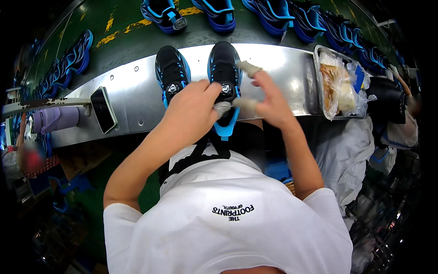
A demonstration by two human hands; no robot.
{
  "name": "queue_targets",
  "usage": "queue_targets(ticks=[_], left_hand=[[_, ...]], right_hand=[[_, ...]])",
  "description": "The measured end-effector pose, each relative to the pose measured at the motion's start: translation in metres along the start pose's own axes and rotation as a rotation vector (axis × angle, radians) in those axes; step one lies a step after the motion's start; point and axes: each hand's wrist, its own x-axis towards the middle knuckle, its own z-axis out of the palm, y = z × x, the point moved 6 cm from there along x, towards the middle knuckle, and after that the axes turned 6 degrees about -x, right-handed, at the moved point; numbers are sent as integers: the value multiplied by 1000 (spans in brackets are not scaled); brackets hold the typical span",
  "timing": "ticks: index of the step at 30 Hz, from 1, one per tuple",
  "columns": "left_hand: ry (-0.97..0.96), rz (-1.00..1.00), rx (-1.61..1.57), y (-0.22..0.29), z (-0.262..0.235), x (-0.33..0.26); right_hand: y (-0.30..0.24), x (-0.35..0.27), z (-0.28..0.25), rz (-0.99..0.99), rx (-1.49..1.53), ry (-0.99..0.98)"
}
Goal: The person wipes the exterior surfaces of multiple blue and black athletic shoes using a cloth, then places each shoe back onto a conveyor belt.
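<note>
A black sneaker with blue trim and a round lacing dial (223, 59) stands on the metal ledge, toe pointing away, its heel reaching over the near edge. My left hand (194, 107) is closed on it by the dial and collar, a covered thumb at the opening. To the sneaker's right, my right hand (272, 101) is open, with thumb and index finger spread apart and wearing pale finger covers; it seems to hold nothing. A matching sneaker (172, 64) stands just left, partly behind my left hand.
The metal ledge (132, 98) borders a green surface with rows of similar sneakers (303, 20). A phone (104, 109) and a purple bottle (59, 119) are at left. At right sits a metal tray (318, 82) with plastic-wrapped items. Another person's arm (401, 82) shows far right.
</note>
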Motion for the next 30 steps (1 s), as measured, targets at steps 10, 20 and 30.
queue_targets(ticks=[10, 20, 30], left_hand=[[-436, -43, 155, -18, 19, 57], [-571, 211, 251, -17, 35, 70], [-105, 158, -74, -18, 8, 24]], right_hand=[[-5, -10, 29, -70, 57, -173], [2, -10, 46, -49, -14, 17], [13, -2, 20, 24, 264, -153]])
